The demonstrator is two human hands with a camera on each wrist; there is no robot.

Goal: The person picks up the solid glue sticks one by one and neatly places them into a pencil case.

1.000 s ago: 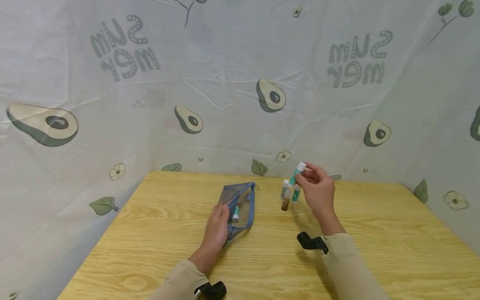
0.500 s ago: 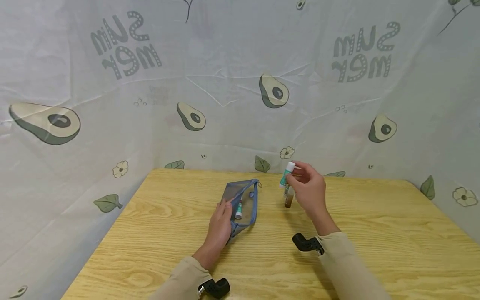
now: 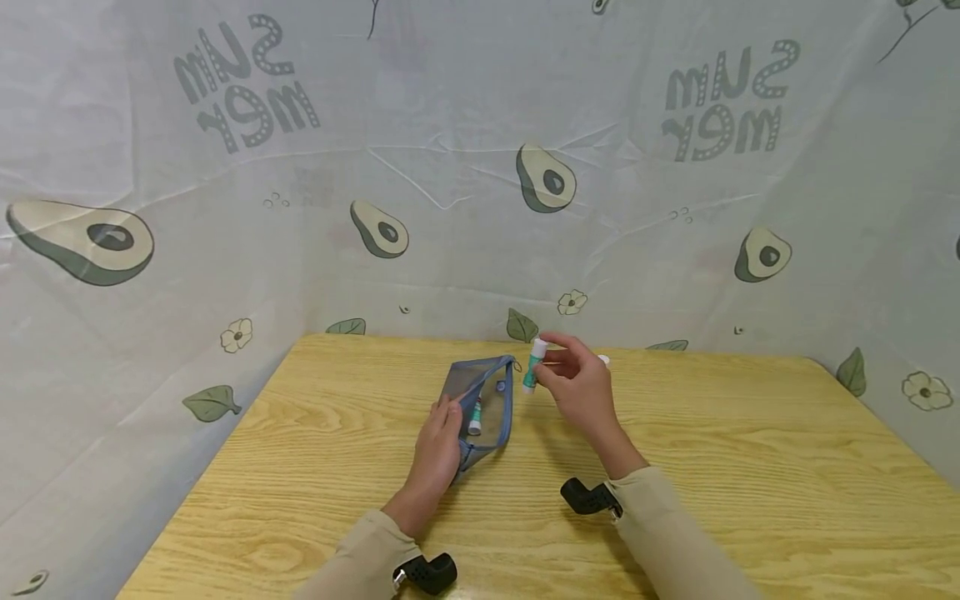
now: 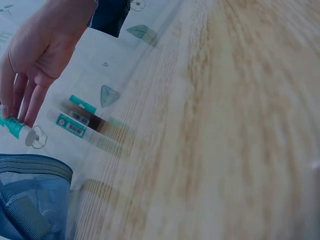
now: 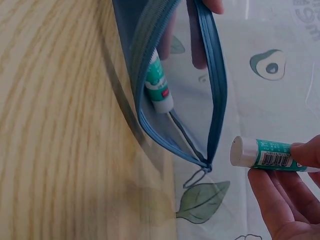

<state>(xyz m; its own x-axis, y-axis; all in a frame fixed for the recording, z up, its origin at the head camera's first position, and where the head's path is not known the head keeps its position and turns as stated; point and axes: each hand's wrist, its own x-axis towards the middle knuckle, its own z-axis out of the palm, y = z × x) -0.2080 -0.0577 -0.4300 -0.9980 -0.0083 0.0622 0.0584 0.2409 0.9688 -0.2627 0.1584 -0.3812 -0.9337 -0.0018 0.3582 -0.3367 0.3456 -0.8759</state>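
Observation:
A zipped mesh pouch [image 3: 507, 412] with blue edging stands gaping on the wood-grain table. My left hand [image 3: 433, 450] holds it by its left side, and some of its fingers [image 5: 198, 47] show behind the rim in the right wrist view. Inside lies a glue stick [image 5: 158, 87] with a green label. Just right of the opening, my right hand [image 3: 587, 398] pinches another white-and-green glue stick [image 3: 534, 367] between thumb and fingers, above the table and apart from the pouch.
Behind my right hand, upright glue sticks [image 4: 71, 126] stand together with a brown-bottomed tube [image 4: 96, 121]; in the head view only a white cap [image 3: 603, 359] shows. A printed curtain [image 3: 450, 250] closes off the table's back edge.
My right hand has carried its glue stick leftward from above the standing sticks to beside the pouch's opening. My left hand keeps its hold on the pouch.

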